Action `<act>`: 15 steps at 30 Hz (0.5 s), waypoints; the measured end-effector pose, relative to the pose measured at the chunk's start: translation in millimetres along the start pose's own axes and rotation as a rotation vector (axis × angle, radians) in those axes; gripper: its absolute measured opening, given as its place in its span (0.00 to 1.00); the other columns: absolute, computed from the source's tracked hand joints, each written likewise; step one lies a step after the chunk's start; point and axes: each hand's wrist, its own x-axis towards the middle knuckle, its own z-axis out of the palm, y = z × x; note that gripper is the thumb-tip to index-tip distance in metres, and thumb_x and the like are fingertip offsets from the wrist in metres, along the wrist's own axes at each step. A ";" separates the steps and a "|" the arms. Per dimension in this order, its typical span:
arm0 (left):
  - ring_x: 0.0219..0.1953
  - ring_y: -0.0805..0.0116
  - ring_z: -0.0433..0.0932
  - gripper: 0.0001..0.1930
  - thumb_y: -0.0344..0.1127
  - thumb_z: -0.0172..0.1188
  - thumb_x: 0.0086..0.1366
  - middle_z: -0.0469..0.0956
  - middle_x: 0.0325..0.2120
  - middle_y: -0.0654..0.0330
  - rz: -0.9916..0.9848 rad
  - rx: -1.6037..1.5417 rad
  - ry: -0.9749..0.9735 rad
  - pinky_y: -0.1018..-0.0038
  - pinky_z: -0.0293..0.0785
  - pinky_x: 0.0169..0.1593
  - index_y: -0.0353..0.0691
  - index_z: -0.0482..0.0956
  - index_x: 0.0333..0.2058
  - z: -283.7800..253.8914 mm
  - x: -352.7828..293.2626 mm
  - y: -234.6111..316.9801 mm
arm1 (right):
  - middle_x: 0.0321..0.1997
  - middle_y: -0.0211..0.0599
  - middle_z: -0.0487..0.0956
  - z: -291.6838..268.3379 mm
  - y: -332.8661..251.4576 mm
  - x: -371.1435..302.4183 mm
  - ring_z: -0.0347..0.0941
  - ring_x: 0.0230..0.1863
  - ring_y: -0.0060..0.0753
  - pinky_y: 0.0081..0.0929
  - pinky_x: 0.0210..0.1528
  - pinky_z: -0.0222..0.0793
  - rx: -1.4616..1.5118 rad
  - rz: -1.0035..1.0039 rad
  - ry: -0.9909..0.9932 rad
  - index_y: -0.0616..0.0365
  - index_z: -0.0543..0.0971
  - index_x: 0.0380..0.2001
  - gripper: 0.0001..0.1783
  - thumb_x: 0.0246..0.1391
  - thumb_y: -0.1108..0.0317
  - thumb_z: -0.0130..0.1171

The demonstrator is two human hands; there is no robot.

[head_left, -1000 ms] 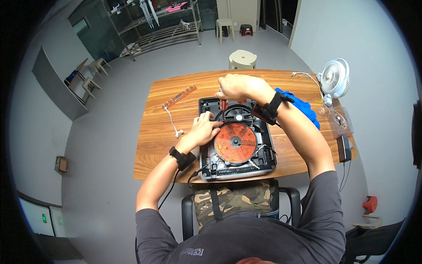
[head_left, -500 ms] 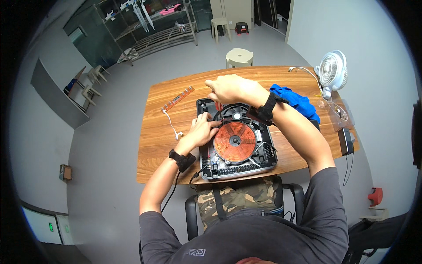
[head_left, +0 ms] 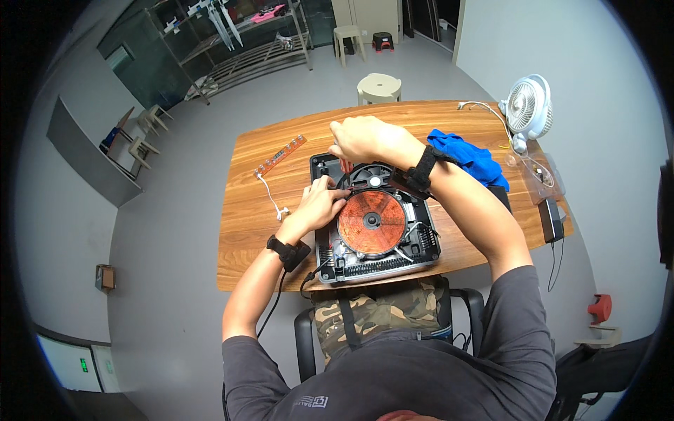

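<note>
Since a second ago, my right hand (head_left: 366, 139) has shifted slightly left above the opened appliance (head_left: 379, 267), fingers closed around a red-handled tool (head_left: 346, 166). My left hand (head_left: 317, 207), apart from it, reaches beside the copper coil (head_left: 382, 235); I can't tell whether its fingertips pinch anything. The appliance lies flat at the bench's (head_left: 246, 231) near edge.

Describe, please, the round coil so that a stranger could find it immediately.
On the wooden table sits an opened black appliance, at its near edge. The coil lies inside it, just right of the left hand. Its broad, flat, orange-red disc sets it apart from the black fan just beyond.
</note>
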 end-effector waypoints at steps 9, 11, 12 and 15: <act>0.60 0.50 0.67 0.18 0.42 0.59 0.69 0.71 0.51 0.48 -0.016 -0.035 -0.002 0.55 0.63 0.62 0.47 0.83 0.54 3.1 0.3 -4.1 | 0.32 0.53 0.85 -14.8 -1.7 -5.1 0.83 0.40 0.56 0.48 0.46 0.78 -0.059 0.033 -0.049 0.64 0.78 0.51 0.24 0.58 0.57 0.56; 0.60 0.50 0.67 0.18 0.42 0.59 0.69 0.71 0.52 0.48 -0.009 -0.030 -0.001 0.55 0.63 0.62 0.47 0.83 0.55 2.6 1.3 -3.0 | 0.32 0.53 0.85 -7.4 4.3 -5.3 0.83 0.40 0.57 0.49 0.47 0.78 -0.019 -0.052 0.002 0.64 0.77 0.53 0.26 0.58 0.57 0.56; 0.60 0.50 0.67 0.18 0.42 0.59 0.69 0.71 0.52 0.48 -0.011 -0.028 -0.006 0.55 0.63 0.62 0.47 0.83 0.55 1.5 1.0 -2.0 | 0.31 0.54 0.85 -6.0 4.5 -4.8 0.83 0.40 0.57 0.49 0.46 0.78 0.009 -0.056 0.001 0.64 0.79 0.51 0.24 0.57 0.57 0.57; 0.60 0.50 0.68 0.18 0.42 0.59 0.70 0.71 0.52 0.48 -0.017 -0.026 -0.015 0.55 0.63 0.62 0.47 0.83 0.55 0.0 0.2 -0.1 | 0.31 0.54 0.84 -3.1 0.5 -2.0 0.83 0.40 0.56 0.48 0.45 0.78 0.045 -0.057 -0.006 0.65 0.83 0.42 0.21 0.57 0.56 0.58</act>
